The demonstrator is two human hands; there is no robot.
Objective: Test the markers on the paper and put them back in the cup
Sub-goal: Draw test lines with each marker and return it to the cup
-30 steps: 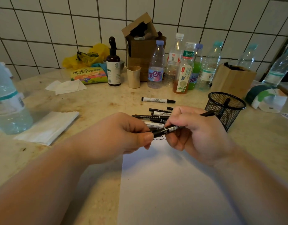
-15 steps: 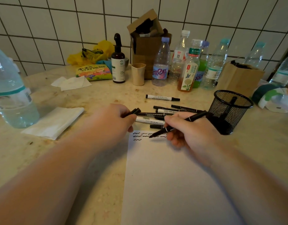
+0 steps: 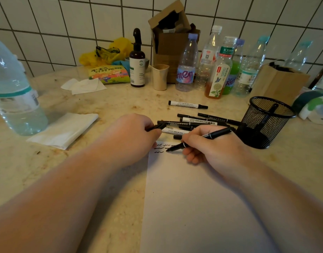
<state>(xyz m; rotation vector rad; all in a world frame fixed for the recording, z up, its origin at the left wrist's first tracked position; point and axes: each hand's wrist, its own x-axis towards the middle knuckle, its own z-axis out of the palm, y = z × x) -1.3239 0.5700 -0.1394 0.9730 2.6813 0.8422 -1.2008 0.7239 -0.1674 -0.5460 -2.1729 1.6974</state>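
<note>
Head view — your testing is barely begun.
Right hand [image 3: 210, 148] grips a marker [image 3: 199, 140] on the paper [image 3: 193, 207] near its far edge; left hand [image 3: 131, 136] pinches the cap [image 3: 157, 126] — one marker stands in the cup [image 3: 266, 121].

You can read "WHITEBOARD MARKER", upside down, on the white-barrelled marker [image 3: 199, 121] in the loose pile at 12 o'clock from the paper. At 1 o'clock, the clear bottle [image 3: 186, 66] has a blue-pink label reading "anten", partly cut off. Beside it, the amber tea bottle [image 3: 220, 73] carries Chinese characters "东方树叶" on its green neck band. At 11 o'clock, the yellow snack packet [image 3: 108, 73] shows Chinese print, too blurred to read.
</note>
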